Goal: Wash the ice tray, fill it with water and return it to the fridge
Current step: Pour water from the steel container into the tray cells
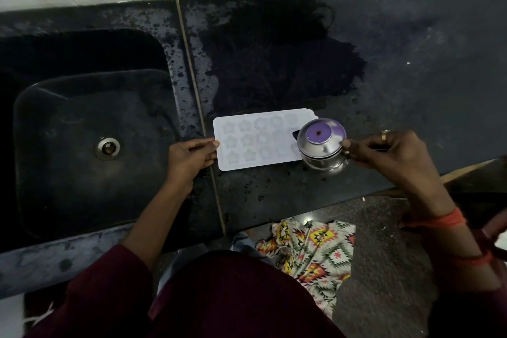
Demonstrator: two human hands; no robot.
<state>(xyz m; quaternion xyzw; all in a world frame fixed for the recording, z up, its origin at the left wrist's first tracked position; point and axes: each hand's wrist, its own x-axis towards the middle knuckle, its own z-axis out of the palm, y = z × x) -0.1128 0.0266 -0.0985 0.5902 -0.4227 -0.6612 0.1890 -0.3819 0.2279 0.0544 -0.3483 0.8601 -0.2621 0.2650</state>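
Tray (258,143) lies flat on the dark counter (397,77) just below the middle of the frame, long side running left to right, its star and round moulds facing up. From my seat I read the left hand (189,158) at the tray's left short edge: the thumb lies on top of the rim and the fingers curl in at the edge, pinching it. The right hand (384,153) comes in from the right and grips a small steel pot (321,145) by its rim, fingers curled round it. The pot overlaps the tray's right end and hides the moulds there. I cannot tell whether its base rests on the counter or is held just above it. Its mouth shows a purple sheen. So the tray spans the gap between the two hands, touching the left one and partly covered by what the right one holds. A ring (385,134) sits on a right finger, and orange bangles (444,221) circle that wrist. Left of the tray, past a seam in the stone, is the dark sink (82,132) with its drain (107,147). A wet patch (274,63) darkens the counter above the tray. A patterned cloth (312,250) shows at lower centre, below the counter's edge.
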